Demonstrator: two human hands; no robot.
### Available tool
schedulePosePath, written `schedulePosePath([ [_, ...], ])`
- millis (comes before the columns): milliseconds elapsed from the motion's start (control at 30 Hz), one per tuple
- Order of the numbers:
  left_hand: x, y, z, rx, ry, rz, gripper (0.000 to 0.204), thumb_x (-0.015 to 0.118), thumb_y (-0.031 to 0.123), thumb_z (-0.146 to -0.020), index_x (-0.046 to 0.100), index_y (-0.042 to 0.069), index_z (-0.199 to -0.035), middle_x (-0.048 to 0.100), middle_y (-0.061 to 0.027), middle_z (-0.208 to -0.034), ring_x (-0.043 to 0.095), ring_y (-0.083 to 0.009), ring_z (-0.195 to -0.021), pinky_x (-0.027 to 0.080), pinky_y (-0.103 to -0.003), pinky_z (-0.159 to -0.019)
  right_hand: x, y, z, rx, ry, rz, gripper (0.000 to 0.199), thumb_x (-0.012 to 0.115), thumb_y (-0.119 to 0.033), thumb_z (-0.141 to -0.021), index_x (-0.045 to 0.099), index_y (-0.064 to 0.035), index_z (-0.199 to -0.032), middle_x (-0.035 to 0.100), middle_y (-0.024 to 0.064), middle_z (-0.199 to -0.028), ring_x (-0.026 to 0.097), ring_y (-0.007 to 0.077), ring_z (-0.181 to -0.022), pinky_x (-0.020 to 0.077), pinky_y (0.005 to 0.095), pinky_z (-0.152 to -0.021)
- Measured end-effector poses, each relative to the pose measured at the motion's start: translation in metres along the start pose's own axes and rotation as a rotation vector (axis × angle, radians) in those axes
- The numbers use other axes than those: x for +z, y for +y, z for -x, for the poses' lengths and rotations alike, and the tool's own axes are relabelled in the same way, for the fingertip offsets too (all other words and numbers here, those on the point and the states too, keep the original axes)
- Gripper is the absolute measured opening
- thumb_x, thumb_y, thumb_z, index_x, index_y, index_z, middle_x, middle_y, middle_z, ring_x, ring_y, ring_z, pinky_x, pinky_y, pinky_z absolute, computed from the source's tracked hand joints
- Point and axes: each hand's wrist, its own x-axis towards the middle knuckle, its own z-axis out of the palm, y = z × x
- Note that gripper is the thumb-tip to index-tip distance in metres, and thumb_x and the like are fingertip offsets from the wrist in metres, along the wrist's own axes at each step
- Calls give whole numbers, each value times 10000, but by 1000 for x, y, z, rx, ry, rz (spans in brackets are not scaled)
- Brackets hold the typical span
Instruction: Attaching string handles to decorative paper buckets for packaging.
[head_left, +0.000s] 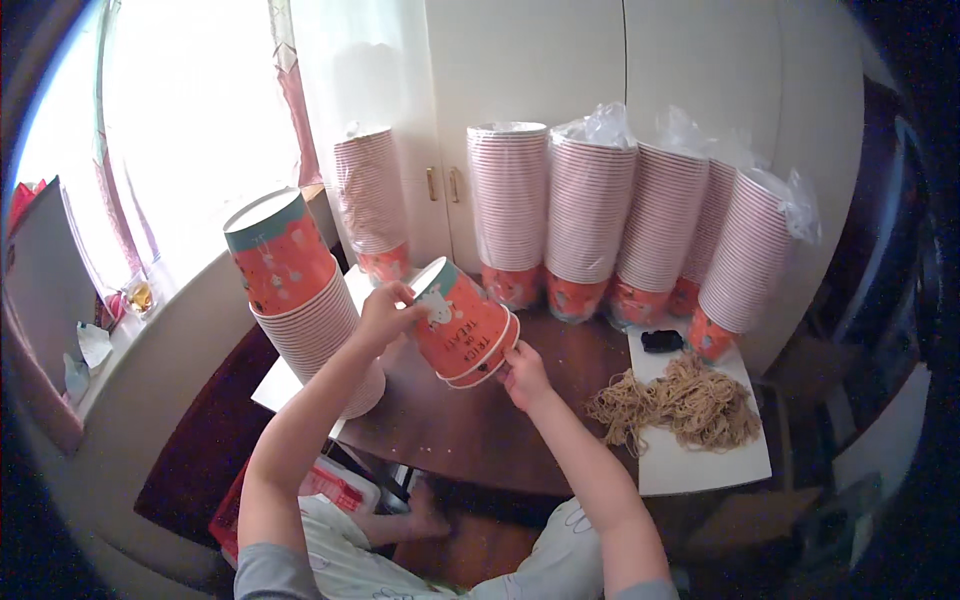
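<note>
Cups (465, 330), apparently nested, are judged mid-handling, fingers of left hand (388, 318) pinching the base end, right hand (525, 377) the rims; separation would call for opposed pulls.

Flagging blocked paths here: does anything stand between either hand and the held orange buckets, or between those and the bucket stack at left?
Nothing visible separates the left hand or right hand from the orange buckets; both hold them. Between them and the left-side bucket stack, only the left hand and wrist show.
</note>
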Motion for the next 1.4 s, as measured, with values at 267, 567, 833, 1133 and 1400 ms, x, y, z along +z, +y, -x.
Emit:
schedulePosePath([
  [267, -22, -8, -30, -176, -16, 250, 231, 691, 123, -660, 534, -7, -769, 610, -89, -824, 576, -179, -759, 464, -298, -665, -85, 16, -23, 43, 295, 52, 211, 443, -146, -852, 517, -64, -1031, 567, 67, -1003, 549, 196, -914, 456, 402, -762],
  [567, 33, -51, -16, 138, 17, -585, 171, 661, 143, -641, 541, 50, -718, 545, -92, -846, 541, -277, -837, 426, -470, -676, -163, 43, -50, 145, 375, 1037, 210, 512, -136, -801, 565, -26, -973, 590, 66, -951, 529, 150, -831, 438, 315, -723],
  [833, 40, -91, 9, 105, -58, -484, 176, 633, 139, -652, 517, 34, -732, 527, -105, -880, 509, -292, -896, 395, -470, -756, -145, -21, -76, -152, 529, 1068, 592, 598, -172, -746, 329, -38, -1256, 451, 157, -1203, 459, 242, -1071, 396, 333, -863],
  [1133, 50, -102, 142, 269, 219, -395, 449, 632, 142, -714, 417, 5, -1083, 270, -272, -1286, 272, -412, -1200, 255, -437, -992, -156, -97, -133, -459, 576, 980, 907, 668, -152, -694, 62, -59, -1362, 195, 175, -1387, 218, 281, -1273, 201, 328, -1033],
  [1400, 67, -121, 154, -74, 185, -260, 427, 591, 140, -737, 407, -9, -1091, 314, -275, -1242, 309, -414, -1162, 253, -436, -984, -162, -91, -159, -595, 643, 975, 884, 674, -161, -691, 103, -27, -1353, 207, 181, -1382, 218, 279, -1273, 192, 335, -1033],
])
